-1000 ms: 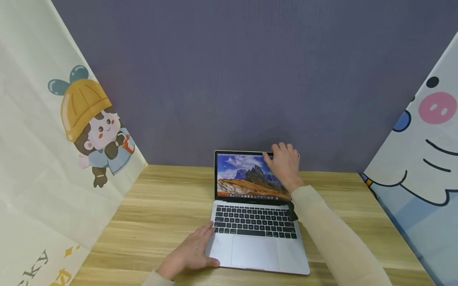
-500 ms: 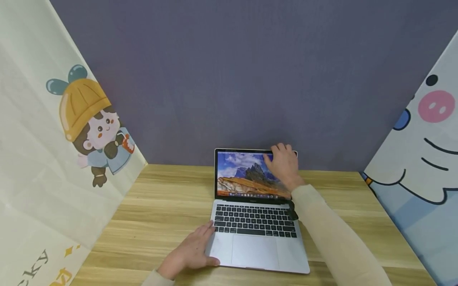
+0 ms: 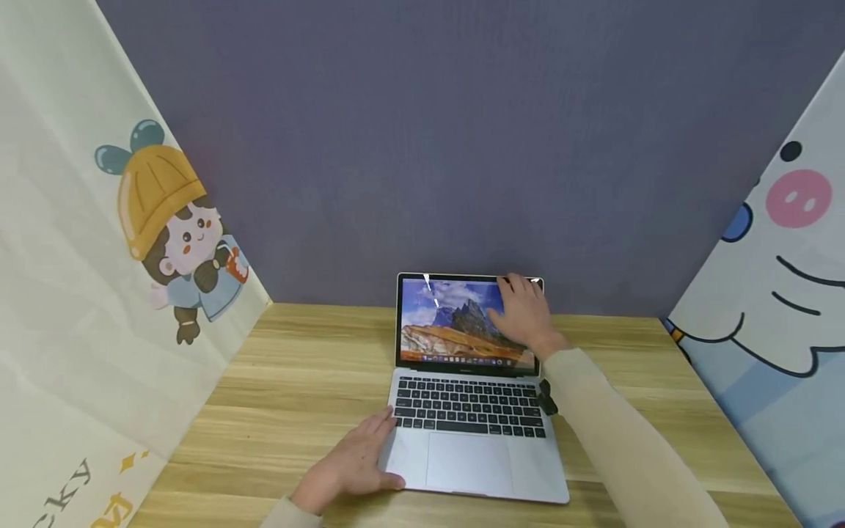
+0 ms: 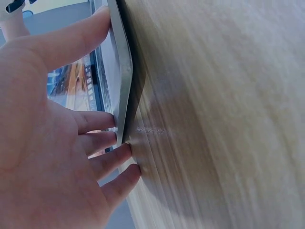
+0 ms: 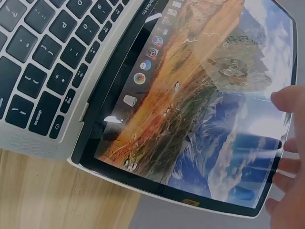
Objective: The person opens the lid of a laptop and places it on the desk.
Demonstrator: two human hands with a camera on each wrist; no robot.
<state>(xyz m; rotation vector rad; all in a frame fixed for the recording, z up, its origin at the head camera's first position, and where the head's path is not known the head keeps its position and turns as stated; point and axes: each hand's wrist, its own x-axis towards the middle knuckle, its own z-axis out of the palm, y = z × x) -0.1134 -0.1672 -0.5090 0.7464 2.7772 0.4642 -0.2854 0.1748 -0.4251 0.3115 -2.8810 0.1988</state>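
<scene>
A silver laptop (image 3: pixel 465 458), lid raised and screen lit with a mountain picture, sits on the wooden table. At the front left corner of its base, my left hand (image 3: pixel 356 458) rests spread. The left wrist view shows that thumb (image 4: pixel 78 40) at the base's front edge and the fingers (image 4: pixel 97 121) along its side, two tips down on the wood. My right hand (image 3: pixel 524 315) is before the upper right of the screen, fingertips right at the top edge. In the right wrist view its thumb (image 5: pixel 286 99) overlaps the screen's dark border.
A dark grey panel (image 3: pixel 422 147) rises behind the table (image 3: pixel 297 374). Pale sheets with cartoon prints line both sides, a child in a yellow hat (image 3: pixel 158 194) on the left and a pink-nosed animal (image 3: pixel 799 198) on the right. A small black object (image 3: pixel 546 397) hangs by the right cuff.
The screen has tilted slightly further back, and glare now shows on it. My right fingers have come from over the top edge to its front. The left hand stays put.
</scene>
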